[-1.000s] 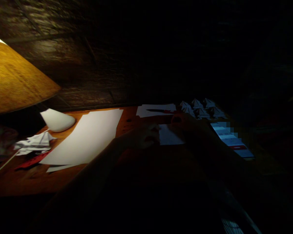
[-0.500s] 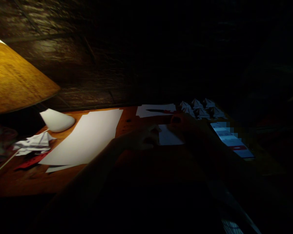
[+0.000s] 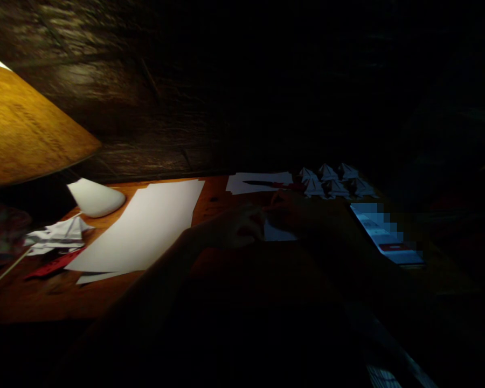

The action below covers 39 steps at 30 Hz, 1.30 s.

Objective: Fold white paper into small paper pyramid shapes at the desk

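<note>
Stretching left hand [image 3: 241, 225] and right hand [image 3: 293, 209] forward at small paper [image 3: 278, 231], curling both partway; cannot tell grip, too dark.

From the centre of the view, a lampshade [image 3: 32, 124] glowed amber between nine and ten o'clock, its upper rim bright white. The pale, rounded lamp base [image 3: 97, 199] stood below it at nine, on a wooden table [image 3: 56, 302]. A rough brown wall [image 3: 81, 75] caught the light at ten o'clock and darkened toward twelve. Between eight and nine lay a flat red strip [image 3: 53, 264] and a thin pale cord [image 3: 8, 270], near a patterned cloth [image 3: 4, 231]. A phone [image 3: 382, 234] lay bluish and bright just past three; a dim striped patch [image 3: 382, 375] at half past four was perhaps fabric.
</note>
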Each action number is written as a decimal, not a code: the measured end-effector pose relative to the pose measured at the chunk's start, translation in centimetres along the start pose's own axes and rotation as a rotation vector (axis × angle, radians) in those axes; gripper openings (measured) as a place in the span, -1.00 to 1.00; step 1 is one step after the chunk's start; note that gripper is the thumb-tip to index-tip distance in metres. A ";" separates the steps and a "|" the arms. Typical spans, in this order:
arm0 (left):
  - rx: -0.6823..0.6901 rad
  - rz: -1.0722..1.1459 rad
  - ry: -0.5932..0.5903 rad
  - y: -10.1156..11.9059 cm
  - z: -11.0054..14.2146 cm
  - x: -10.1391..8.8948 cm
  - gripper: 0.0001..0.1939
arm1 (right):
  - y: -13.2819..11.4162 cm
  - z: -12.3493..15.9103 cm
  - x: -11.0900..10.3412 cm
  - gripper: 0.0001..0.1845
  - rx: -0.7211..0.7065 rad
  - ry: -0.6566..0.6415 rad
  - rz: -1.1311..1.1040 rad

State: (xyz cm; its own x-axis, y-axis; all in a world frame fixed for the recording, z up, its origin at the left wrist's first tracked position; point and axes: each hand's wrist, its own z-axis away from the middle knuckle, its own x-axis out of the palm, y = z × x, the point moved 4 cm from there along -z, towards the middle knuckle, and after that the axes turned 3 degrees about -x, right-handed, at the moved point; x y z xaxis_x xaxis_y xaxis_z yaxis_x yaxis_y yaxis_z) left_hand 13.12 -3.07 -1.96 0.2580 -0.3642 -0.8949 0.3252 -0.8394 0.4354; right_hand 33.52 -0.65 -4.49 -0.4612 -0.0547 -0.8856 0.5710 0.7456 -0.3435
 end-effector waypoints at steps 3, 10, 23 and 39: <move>-0.005 0.004 0.004 -0.1 0.1 0.1 -0.75 | -0.1 0.0 -0.3 -0.65 0.055 -0.022 0.019; -0.041 -0.028 0.010 0.3 0.3 0.0 -0.73 | 0.1 0.1 -0.1 -0.61 0.058 -0.027 -0.001; -0.191 -0.269 0.168 -1.0 -0.5 0.2 -0.58 | 0.1 -0.1 -0.2 -0.63 0.054 -0.063 -0.023; -0.243 -0.376 0.219 0.3 -1.9 0.3 -0.70 | 0.5 -0.1 0.4 -0.58 0.078 -0.029 -0.043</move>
State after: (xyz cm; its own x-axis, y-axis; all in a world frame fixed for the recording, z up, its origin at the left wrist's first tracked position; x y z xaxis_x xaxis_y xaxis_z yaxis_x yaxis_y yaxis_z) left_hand 15.03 -2.61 -1.92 0.2586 0.0610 -0.9641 0.6287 -0.7683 0.1200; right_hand 33.63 -0.23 -4.99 -0.4668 -0.1055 -0.8781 0.6030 0.6883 -0.4033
